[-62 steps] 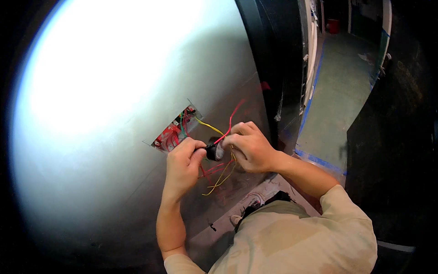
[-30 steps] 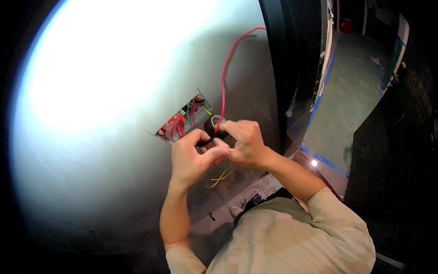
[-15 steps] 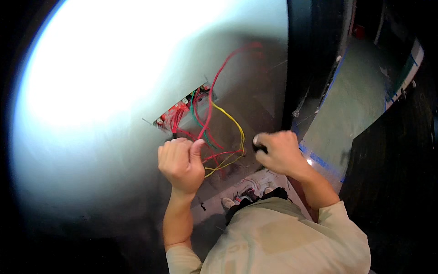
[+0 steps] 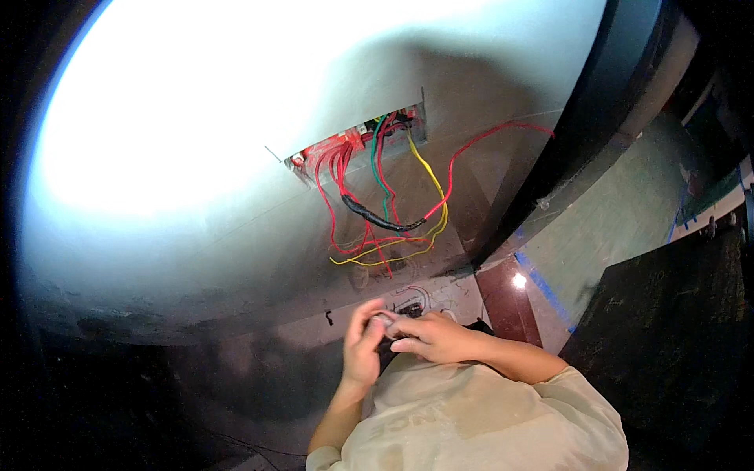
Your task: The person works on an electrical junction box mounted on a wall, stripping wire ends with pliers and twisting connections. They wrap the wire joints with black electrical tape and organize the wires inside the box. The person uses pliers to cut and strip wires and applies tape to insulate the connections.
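Observation:
My left hand (image 4: 361, 345) and my right hand (image 4: 432, 337) meet low in front of my body, both on what looks like the black tape roll (image 4: 386, 325), partly hidden and blurred. Above them, wires spill from a rectangular wall opening (image 4: 322, 153). A bundle wrapped in black tape (image 4: 383, 220) hangs from red wires and continues as a long red wire (image 4: 487, 133) curving toward the right. A green wire (image 4: 375, 157), yellow wires (image 4: 440, 188) and several thinner red wires hang beside it, clear of my hands.
The brightly lit wall (image 4: 212, 220) fills the left and top. A dark vertical frame (image 4: 565, 141) borders it at right, beside a green floor (image 4: 613, 204) edged with blue tape (image 4: 542, 290). A dark panel (image 4: 660, 314) stands at lower right, near a reddish floor strip (image 4: 510, 314).
My hands left the wire bundle, which now hangs free with black wrapping showing, and came together lower down with the roll. The view has shifted, putting the opening higher in the picture.

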The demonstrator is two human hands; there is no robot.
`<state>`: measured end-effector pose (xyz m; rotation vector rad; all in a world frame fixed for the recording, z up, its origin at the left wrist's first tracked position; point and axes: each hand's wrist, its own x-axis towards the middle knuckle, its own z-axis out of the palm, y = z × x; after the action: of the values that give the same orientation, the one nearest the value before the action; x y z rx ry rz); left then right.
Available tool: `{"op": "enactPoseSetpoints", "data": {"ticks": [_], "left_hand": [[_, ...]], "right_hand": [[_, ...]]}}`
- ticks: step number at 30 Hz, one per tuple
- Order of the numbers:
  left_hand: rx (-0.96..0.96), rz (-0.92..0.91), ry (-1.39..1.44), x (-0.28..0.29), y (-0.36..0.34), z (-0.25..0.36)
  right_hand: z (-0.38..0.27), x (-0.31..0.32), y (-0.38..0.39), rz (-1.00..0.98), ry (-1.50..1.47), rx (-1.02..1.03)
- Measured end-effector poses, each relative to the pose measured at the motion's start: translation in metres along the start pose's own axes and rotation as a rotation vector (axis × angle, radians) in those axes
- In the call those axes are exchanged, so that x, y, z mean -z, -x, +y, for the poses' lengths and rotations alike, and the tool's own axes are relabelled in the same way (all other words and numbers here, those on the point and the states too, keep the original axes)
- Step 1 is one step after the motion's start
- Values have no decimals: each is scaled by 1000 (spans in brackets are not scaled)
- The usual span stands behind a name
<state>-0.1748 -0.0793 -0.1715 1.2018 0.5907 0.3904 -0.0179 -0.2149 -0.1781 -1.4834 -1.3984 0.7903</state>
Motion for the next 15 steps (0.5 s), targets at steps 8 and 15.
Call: {"op": "enactPoseSetpoints", "data": {"ticks": [8, 15], "left_hand": [[813, -141, -1060, 190, 59, -207], [700, 21, -564, 180, 29, -282]], "right_hand": [[-75, 109, -35, 895, 787, 466], [-70, 93, -63, 497, 542, 391]]}}
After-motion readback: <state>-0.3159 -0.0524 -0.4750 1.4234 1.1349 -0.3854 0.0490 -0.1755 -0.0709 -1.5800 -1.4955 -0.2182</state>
